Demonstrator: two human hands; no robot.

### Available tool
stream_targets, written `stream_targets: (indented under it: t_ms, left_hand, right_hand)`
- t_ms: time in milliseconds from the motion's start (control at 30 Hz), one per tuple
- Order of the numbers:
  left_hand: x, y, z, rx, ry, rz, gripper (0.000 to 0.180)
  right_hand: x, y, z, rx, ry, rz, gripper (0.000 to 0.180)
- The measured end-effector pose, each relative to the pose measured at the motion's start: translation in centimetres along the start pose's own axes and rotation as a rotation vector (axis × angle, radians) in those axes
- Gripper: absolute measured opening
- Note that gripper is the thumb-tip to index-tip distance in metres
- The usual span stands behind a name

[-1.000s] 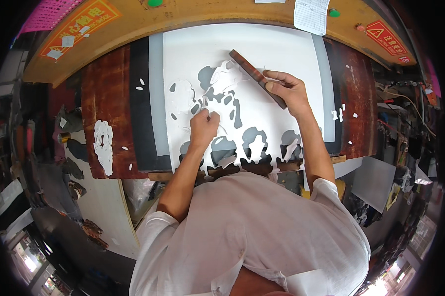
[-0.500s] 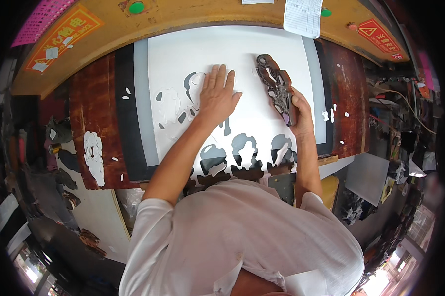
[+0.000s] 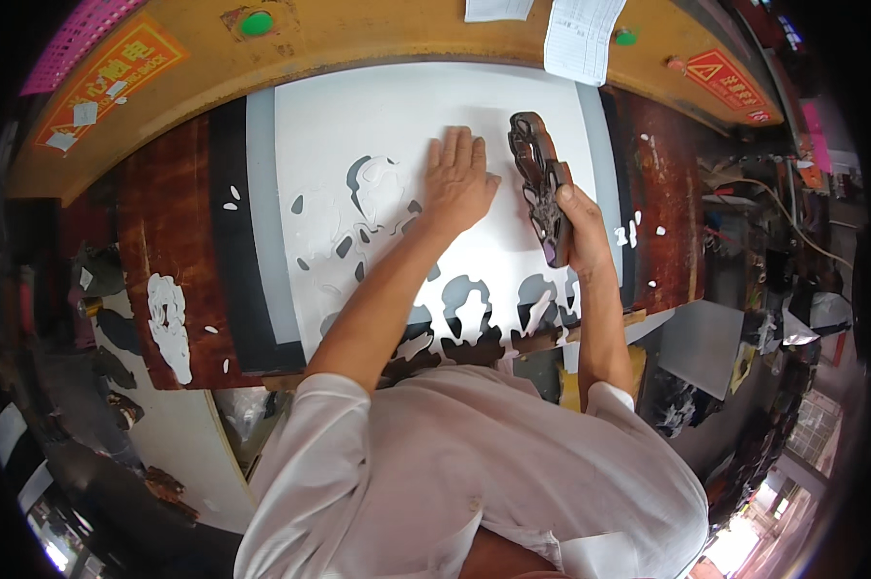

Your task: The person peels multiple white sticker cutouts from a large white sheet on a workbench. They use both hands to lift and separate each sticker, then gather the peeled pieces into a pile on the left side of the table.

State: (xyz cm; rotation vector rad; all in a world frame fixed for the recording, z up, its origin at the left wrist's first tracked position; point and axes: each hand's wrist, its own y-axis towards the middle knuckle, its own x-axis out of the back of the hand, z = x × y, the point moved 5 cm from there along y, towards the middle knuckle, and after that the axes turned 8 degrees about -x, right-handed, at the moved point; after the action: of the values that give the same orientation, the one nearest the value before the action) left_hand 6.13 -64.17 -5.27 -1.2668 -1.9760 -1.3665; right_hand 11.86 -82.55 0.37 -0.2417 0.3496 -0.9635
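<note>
Left hand [image 3: 459, 181] flat, fingers together, pressing white sheet with cut-out holes [image 3: 406, 125] on dark red-brown workbench [image 3: 170, 222]. Right hand [image 3: 580, 227] fingers wrapped around dark openwork cutting die [image 3: 539, 183], just beside left hand. White offcut [image 3: 168, 323] lies far left.

Seen from above, both of the person's arms reach forward from the lower edge, away from a white short-sleeved shirt. The left forearm is bare and runs diagonally up and to the right, nearly straight at the elbow. The left hand [image 3: 459, 179] lies palm down and flat, fingers extended and held close together, pointing away from the body, thumb angled out to the right. The right forearm rises almost vertically, elbow bent close to the torso. The right hand [image 3: 580, 232] is closed in a grip, thumb on top and pointing forward, knuckles turned outward to the right. The two hands sit near each other, not touching.
</note>
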Motion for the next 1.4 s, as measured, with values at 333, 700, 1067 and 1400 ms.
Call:
stream_targets:
  t_ms: [333,700,1067,1400]
  left_hand:
    - [7.7,-15.5,-8.6,-0.021,-0.919,0.327,0.02]
    - [19.6,-36.5,1.3,0.49,0.228,-0.374,0.023]
    - [16.3,-37.4,2.7,0.527,0.581,-0.28,0.031]
    - [15.5,-39.1,2.6,0.503,0.655,-0.296,0.036]
  right_hand:
    - [-4.2,-1.9,-0.4,0.259,-0.625,-0.047,0.056]
    - [-10.1,-0.4,-6.4,0.677,-1.28,-0.316,0.057]
    - [-0.7,-8.3,-5.4,0.391,-0.798,-0.417,0.054]
    - [8.6,-15.2,2.0,0.794,-0.247,-0.475,0.052]
